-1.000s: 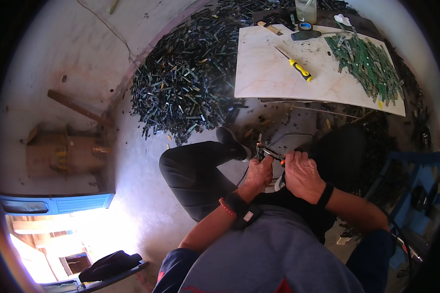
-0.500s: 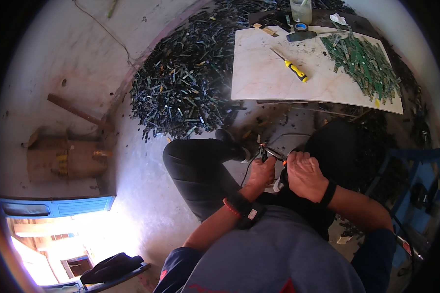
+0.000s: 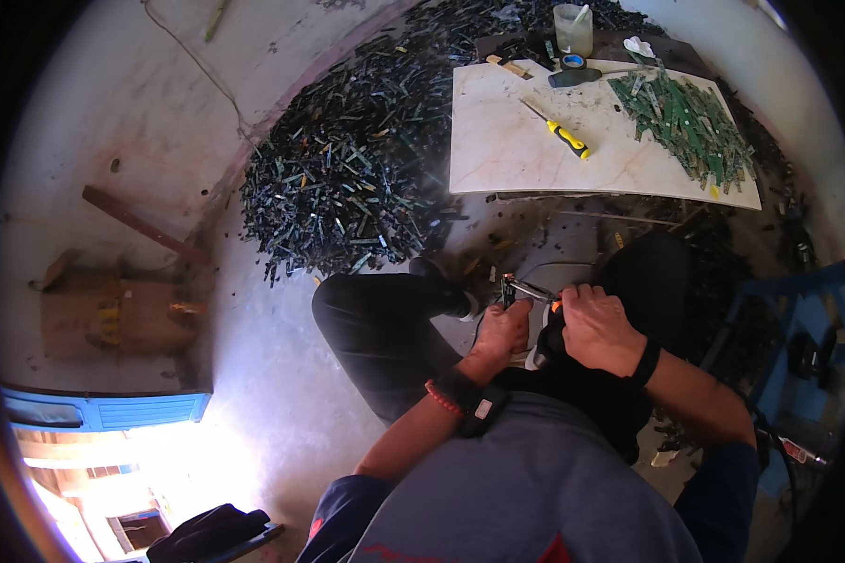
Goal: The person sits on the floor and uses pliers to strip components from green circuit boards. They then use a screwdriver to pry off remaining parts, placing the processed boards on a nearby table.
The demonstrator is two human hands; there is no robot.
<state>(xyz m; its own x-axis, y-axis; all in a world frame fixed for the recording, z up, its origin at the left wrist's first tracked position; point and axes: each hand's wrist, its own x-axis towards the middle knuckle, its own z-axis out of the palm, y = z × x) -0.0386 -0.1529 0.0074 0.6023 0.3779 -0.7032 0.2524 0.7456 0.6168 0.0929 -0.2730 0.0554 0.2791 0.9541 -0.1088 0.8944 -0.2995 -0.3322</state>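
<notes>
My left hand (image 3: pixel 503 328) is closed round a small dark strip-like piece (image 3: pixel 508 296), whose end sticks up above the fingers. To its right, my right hand (image 3: pixel 603 328) is closed on a shiny metal tool (image 3: pixel 535 292) with orange at its handle. The tool looks like pliers, but its exact kind is unclear. Its tip reaches left and touches or nearly touches the top of the dark piece. Both hands are in front of my lap, between my knees. The fingers of my right hand hide most of the handle.
A large pile of dark strips (image 3: pixel 347 178) covers the floor ahead. The white board (image 3: pixel 488 141) bears a yellow-black screwdriver (image 3: pixel 567 139), green circuit-board strips (image 3: pixel 690 127) and a dark-handled tool (image 3: pixel 575 77). A jar (image 3: pixel 574 30) stands behind. A blue frame (image 3: pixel 770 291) is at right, a cardboard box (image 3: pixel 113 314) at left.
My right hand has moved slightly right and down, with the metal tool now lying flatter. My left hand stays almost in place on the dark piece. The whole view has shifted a little.
</notes>
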